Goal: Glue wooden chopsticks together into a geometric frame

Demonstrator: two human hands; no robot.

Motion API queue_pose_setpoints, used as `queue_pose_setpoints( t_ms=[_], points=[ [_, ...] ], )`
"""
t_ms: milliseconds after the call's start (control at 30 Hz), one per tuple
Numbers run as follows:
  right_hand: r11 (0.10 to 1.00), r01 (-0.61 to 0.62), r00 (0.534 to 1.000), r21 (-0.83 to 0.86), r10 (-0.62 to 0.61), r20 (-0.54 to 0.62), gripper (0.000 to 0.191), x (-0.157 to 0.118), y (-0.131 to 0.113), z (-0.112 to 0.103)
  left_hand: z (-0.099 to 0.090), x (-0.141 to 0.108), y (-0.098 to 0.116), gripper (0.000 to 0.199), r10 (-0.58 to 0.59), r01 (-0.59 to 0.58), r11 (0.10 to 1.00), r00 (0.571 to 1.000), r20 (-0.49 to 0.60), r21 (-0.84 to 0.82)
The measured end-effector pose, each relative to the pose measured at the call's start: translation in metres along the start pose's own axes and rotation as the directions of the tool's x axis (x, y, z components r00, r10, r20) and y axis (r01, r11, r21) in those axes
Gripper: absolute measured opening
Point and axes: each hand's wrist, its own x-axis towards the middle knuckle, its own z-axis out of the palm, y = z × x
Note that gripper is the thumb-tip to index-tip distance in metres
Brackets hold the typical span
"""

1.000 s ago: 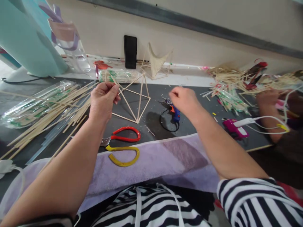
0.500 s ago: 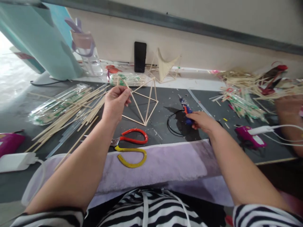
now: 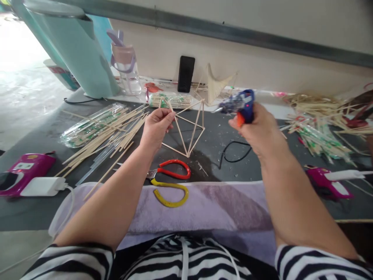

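My left hand point(image 3: 159, 126) is closed on a frame of thin wooden sticks point(image 3: 192, 134), pinching it at its left side between thumb and fingers. The frame has triangular faces and its lower corner is at the dark table. In my right hand point(image 3: 259, 128) is a blue hot glue gun point(image 3: 246, 107) with an orange trigger, raised above the table. Its nozzle points left toward the frame's upper right corner, apart from it. Scissors point(image 3: 173, 170) with one red and one yellow handle lie in front of the frame.
Loose sticks point(image 3: 116, 134) and a plastic-wrapped bundle point(image 3: 90, 124) lie left. A clear bottle point(image 3: 128, 74), a black phone point(image 3: 186, 74) and a curved stick model point(image 3: 217, 87) stand at the back. More sticks point(image 3: 317, 134) lie right. A magenta power strip point(image 3: 33, 171) and lilac cloth point(image 3: 204, 206) are nearer.
My right hand has lifted the glue gun off the table and turned its nozzle to the left. My left hand keeps hold of the stick frame. The camera view has shifted slightly.
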Motion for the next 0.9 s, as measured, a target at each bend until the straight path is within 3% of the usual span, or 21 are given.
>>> queue_pose_setpoints(
  t_ms=[67,133,200,333,467,667,900],
  points=[
    [0.992,-0.063,0.986,0.106,0.045,0.158,0.030,0.004,-0.008,0.012,0.000,0.000,-0.001,0.013,0.004,-0.004,1.000,1.000,0.011,-0.013],
    [0.952,-0.179,0.940,0.250,0.091,0.329,0.031,0.005,-0.015,0.021,-0.001,0.000,-0.002,0.013,0.024,-0.024,0.999,0.999,0.026,-0.022],
    [0.886,-0.267,0.903,0.379,0.092,0.420,0.031,0.006,-0.024,0.027,-0.001,0.000,-0.003,0.014,0.034,-0.033,0.999,0.999,0.041,-0.025],
    [0.817,-0.264,0.902,0.513,0.021,0.431,0.029,0.007,-0.043,0.034,0.000,-0.001,-0.002,0.014,0.009,-0.008,0.999,0.999,0.034,-0.032],
    [0.846,-0.113,0.922,0.521,-0.106,0.373,0.024,0.007,-0.053,0.049,0.000,-0.002,-0.001,0.016,0.009,-0.008,1.000,0.999,0.031,-0.012],
    [0.898,-0.013,0.910,0.439,-0.172,0.378,0.037,0.005,-0.031,0.070,0.000,-0.002,-0.001,0.016,0.009,-0.007,0.999,0.999,0.042,-0.052],
    [0.921,0.106,0.920,0.374,-0.234,0.314,0.035,0.009,-0.024,0.061,0.000,-0.003,0.000,0.015,0.008,-0.007,1.000,0.999,0.046,-0.008]
  ],
)
